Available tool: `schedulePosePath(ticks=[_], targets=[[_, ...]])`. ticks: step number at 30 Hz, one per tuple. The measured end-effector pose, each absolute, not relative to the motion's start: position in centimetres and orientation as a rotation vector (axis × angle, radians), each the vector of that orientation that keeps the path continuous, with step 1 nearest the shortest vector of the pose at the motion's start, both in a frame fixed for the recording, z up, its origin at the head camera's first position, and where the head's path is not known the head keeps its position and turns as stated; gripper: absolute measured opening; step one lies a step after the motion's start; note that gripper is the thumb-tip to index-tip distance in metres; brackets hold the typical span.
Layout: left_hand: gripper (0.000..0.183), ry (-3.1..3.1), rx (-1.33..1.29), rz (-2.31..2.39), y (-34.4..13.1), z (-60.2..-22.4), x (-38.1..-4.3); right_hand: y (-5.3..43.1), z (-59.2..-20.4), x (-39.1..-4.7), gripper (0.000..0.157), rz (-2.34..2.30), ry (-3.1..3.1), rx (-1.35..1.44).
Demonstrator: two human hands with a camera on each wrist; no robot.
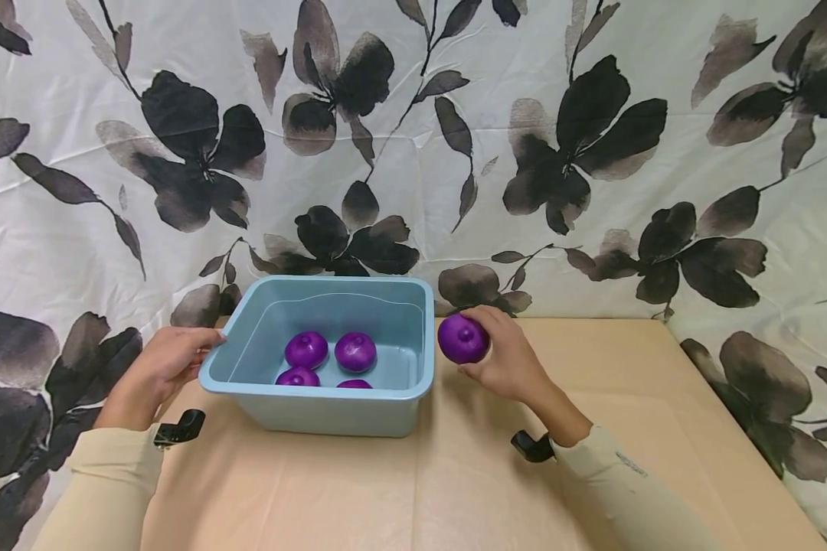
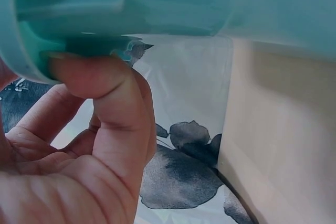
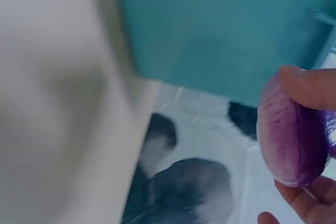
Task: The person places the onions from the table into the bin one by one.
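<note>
A light blue plastic tub [image 1: 344, 394] stands on the table with several purple onions [image 1: 306, 350] inside. Its near wall partly hides the front ones. At the tub's left end my left hand [image 1: 168, 367] pinches the rim, with a finger curled under the lip in the left wrist view. Just outside the tub's right wall, my right hand [image 1: 506, 356] grips another purple onion [image 1: 463, 339] between thumb and fingers. That onion is at about rim height, and in the right wrist view its side [image 3: 286, 135] fades from purple to pale.
The table [image 1: 496, 490] has a tan covering and reaches to the right of the tub. Behind it hangs a white cloth [image 1: 413, 168] with dark flower prints. Small black devices [image 1: 532, 446] are strapped at both wrists.
</note>
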State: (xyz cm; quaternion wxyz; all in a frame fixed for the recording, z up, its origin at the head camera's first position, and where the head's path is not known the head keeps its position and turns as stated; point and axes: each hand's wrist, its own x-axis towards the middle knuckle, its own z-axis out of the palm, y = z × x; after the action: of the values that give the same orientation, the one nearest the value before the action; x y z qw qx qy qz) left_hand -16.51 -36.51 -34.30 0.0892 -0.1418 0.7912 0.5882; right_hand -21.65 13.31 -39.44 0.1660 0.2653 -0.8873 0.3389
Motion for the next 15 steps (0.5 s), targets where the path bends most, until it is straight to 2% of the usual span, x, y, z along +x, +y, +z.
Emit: schedulePosePath(ticks=[15], targets=[[0.025,2.319,-0.421,1.789,-36.2,-34.0,-16.3,11.7,-34.7,-20.1,0.08,1.132,-2.412,0.855]])
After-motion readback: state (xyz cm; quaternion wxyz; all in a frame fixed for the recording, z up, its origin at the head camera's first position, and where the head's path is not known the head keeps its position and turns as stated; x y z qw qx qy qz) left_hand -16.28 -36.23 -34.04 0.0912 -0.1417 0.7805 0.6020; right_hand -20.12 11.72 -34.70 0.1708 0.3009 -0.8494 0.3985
